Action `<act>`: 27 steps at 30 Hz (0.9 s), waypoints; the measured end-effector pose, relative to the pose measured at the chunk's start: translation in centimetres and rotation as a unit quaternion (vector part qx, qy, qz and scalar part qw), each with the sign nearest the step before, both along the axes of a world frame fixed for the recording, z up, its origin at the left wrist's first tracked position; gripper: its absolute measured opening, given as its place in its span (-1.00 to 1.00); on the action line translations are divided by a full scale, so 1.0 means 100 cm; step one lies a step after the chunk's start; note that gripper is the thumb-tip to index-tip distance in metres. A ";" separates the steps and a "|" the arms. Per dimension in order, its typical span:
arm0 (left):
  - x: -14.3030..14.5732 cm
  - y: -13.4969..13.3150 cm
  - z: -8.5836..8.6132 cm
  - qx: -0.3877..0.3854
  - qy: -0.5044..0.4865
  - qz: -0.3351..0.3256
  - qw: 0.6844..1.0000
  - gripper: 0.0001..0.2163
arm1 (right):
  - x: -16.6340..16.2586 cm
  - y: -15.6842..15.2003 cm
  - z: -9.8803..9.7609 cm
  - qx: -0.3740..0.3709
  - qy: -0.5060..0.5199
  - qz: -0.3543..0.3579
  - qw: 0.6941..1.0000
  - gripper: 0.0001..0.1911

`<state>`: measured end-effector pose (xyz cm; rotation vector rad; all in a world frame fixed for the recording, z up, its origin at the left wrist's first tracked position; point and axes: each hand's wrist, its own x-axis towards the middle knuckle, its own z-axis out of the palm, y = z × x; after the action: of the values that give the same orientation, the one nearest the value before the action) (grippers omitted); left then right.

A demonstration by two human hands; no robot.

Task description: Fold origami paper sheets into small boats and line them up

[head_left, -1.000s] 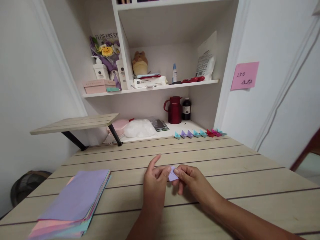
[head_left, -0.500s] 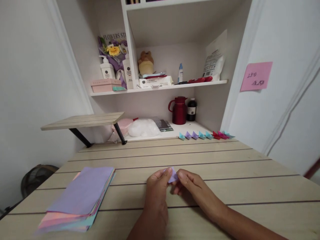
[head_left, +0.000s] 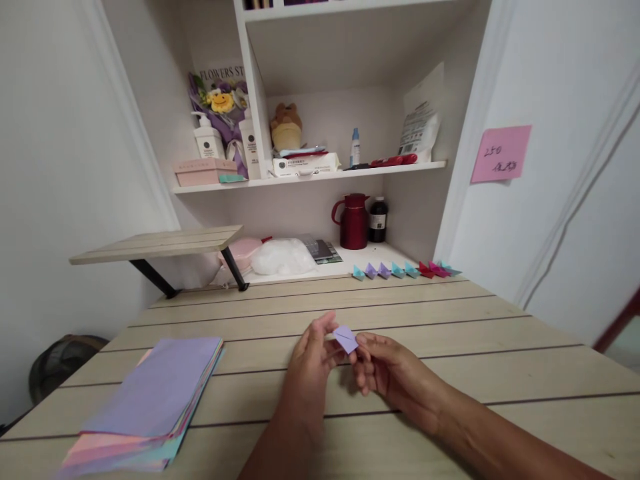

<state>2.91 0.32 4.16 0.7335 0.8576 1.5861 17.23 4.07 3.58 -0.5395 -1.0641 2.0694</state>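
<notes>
A small folded piece of purple paper (head_left: 345, 339), roughly diamond-shaped with a dark slit across it, is raised a little above the table. My right hand (head_left: 393, 367) pinches its lower right edge between thumb and forefinger, the other fingers curled below. Just left of the paper, my left hand (head_left: 311, 357) has its thumb and fingers apart; its fingertips come close to the paper, and whether they touch it from behind I cannot tell. To the left lies a stack of coloured paper sheets (head_left: 155, 390), a purple one on top.
A row of small folded paper boats (head_left: 397, 270) lines the table's back edge. The wooden table (head_left: 450, 320) carries a raised stand (head_left: 160, 241) at back left. Behind it are a red jug (head_left: 353, 223), a dark bottle (head_left: 378, 221) and a white plastic bag (head_left: 283, 257).
My left thumb has come off the purple paper and the left fingers have spread. The paper now shows more of its face, held by my right hand. The view has shifted slightly.
</notes>
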 end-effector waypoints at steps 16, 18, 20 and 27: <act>-0.001 0.001 0.016 0.046 0.214 0.042 0.975 -0.92 | 0.004 0.002 -0.002 -0.076 -0.024 0.009 0.997 -0.67; -0.002 0.003 0.013 0.001 0.202 0.050 0.978 -0.90 | 0.003 0.003 -0.004 0.003 -0.078 -0.050 0.996 -0.64; -0.003 0.004 0.012 -0.032 0.211 0.060 0.975 -0.89 | 0.004 0.004 -0.004 0.080 -0.126 -0.110 0.983 -0.60; -0.008 -0.001 0.009 -0.076 0.226 0.095 0.966 -0.86 | 0.006 0.004 -0.001 0.184 -0.190 -0.111 0.958 -0.62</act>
<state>2.10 0.21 5.01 0.9426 1.4037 1.5200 17.86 4.46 3.49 -0.8421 -1.4952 1.5540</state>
